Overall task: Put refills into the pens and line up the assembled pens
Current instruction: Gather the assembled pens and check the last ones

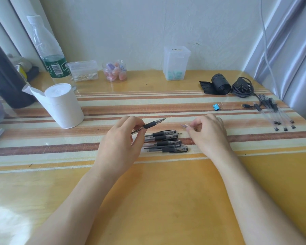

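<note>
My left hand is shut on a black-gripped pen, which is uncapped with its tip pointing right and slightly up. Just below it several assembled black pens lie side by side on the striped tablecloth, partly hidden by my left hand. To the right, my right hand pinches a small clear piece between thumb and fingertips; what it is I cannot make out. Far right, several clear pen barrels with black ends lie in a loose bunch.
A roll of tissue stands left, with a water bottle behind it. Along the wall are a cotton-swab box, a jar and a clear box. A black bag roll, cable bundle and blue binder clip sit at right.
</note>
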